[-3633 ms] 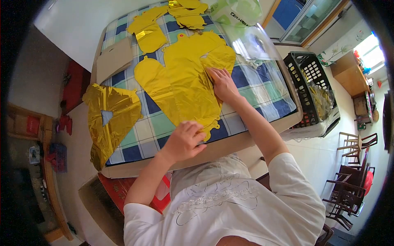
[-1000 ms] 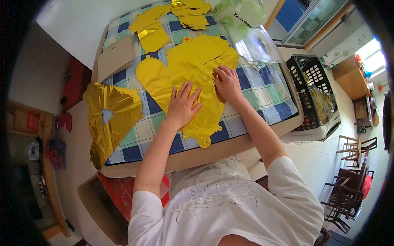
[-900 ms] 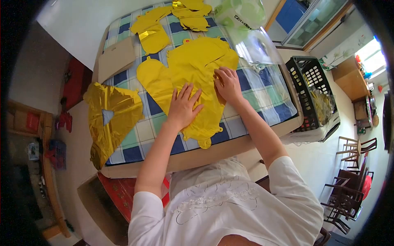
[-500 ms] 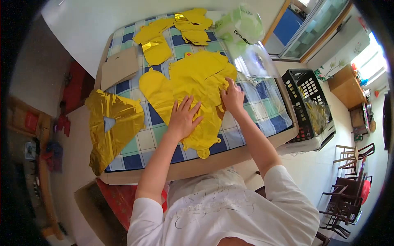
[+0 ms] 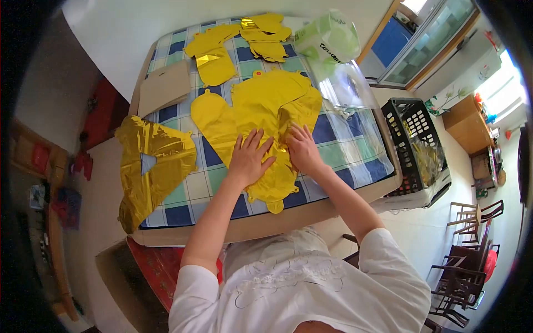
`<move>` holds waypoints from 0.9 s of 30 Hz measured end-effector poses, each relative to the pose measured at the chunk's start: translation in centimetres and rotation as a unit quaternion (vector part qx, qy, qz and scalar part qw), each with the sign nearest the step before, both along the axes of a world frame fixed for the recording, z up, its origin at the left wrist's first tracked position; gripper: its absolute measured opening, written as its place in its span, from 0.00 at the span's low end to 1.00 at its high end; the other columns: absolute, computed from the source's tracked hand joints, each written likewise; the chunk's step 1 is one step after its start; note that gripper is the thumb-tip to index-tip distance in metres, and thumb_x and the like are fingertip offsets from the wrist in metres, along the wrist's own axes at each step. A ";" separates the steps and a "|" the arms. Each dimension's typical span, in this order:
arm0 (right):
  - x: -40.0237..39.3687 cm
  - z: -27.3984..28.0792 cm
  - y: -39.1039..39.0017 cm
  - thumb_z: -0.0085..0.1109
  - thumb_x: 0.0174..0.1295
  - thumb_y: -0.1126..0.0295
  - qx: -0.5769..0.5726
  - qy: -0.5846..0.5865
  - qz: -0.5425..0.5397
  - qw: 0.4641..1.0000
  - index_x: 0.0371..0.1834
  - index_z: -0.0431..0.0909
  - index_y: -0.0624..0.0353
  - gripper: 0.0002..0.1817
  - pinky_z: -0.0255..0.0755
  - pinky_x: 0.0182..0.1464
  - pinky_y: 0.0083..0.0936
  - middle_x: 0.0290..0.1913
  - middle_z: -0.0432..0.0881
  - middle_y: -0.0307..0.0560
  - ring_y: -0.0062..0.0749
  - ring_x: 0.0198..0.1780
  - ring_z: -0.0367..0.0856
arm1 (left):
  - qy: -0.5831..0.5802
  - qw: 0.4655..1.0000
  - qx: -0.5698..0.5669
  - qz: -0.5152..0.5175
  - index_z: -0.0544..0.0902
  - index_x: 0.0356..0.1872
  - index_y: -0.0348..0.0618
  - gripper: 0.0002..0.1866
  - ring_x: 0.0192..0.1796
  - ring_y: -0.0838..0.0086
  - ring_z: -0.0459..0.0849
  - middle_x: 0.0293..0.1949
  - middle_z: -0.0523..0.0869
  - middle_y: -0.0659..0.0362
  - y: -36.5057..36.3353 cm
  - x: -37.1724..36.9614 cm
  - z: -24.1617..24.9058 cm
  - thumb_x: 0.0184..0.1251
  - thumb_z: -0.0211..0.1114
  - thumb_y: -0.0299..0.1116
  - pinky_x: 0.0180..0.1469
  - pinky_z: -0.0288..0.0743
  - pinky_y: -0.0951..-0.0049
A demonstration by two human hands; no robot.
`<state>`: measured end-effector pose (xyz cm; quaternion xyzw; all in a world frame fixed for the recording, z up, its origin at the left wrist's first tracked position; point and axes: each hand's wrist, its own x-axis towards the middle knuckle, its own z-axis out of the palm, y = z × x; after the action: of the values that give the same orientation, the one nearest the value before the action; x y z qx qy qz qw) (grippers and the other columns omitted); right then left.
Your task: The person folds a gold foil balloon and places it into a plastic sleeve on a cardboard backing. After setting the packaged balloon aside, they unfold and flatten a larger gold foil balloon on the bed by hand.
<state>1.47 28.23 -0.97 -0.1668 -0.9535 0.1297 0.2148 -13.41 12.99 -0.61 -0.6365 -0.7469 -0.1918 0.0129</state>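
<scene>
A large flat yellow foil balloon (image 5: 255, 108), uninflated, lies across the checked cloth in front of me. My left hand (image 5: 250, 161) rests palm down on its lower middle, fingers spread. Just to the right, my right hand (image 5: 305, 151) has its fingers curled on the balloon's right edge, which is folded inward and creased. The fingertips partly sink into the crumpled foil. At the left corner lies a shiny gold foil sheet (image 5: 150, 177) with a hole in it, overhanging the edge.
Flat yellow foil pieces (image 5: 214, 64) and more folded foil (image 5: 266, 36) lie at the back. Brown cardboard (image 5: 164, 89) is at the left. A green-white plastic bag (image 5: 327, 39) and clear plastic film (image 5: 347, 83) are back right. A black crate (image 5: 413, 130) stands beside the table (image 5: 344, 194).
My right hand has moved left and slightly toward me, bringing the balloon's right edge inward into a crumpled fold. My left hand stays in place on the foil.
</scene>
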 end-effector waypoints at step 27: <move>-0.8 1.0 -0.5 0.52 0.61 0.74 -0.019 -0.016 0.008 1.000 0.62 0.73 0.57 0.22 0.54 0.71 0.50 0.66 0.72 0.47 0.42 0.71 0.64 | -0.027 1.000 0.005 -0.012 0.70 0.66 0.44 0.26 0.74 0.60 0.61 0.69 0.69 0.52 1.8 -0.1 -0.1 0.72 0.55 0.45 0.74 0.52 0.53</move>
<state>0.63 27.75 0.07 -0.1656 -0.9556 0.1462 0.1952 -13.46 14.77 -0.69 -0.6402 -0.7381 -0.2130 -0.0063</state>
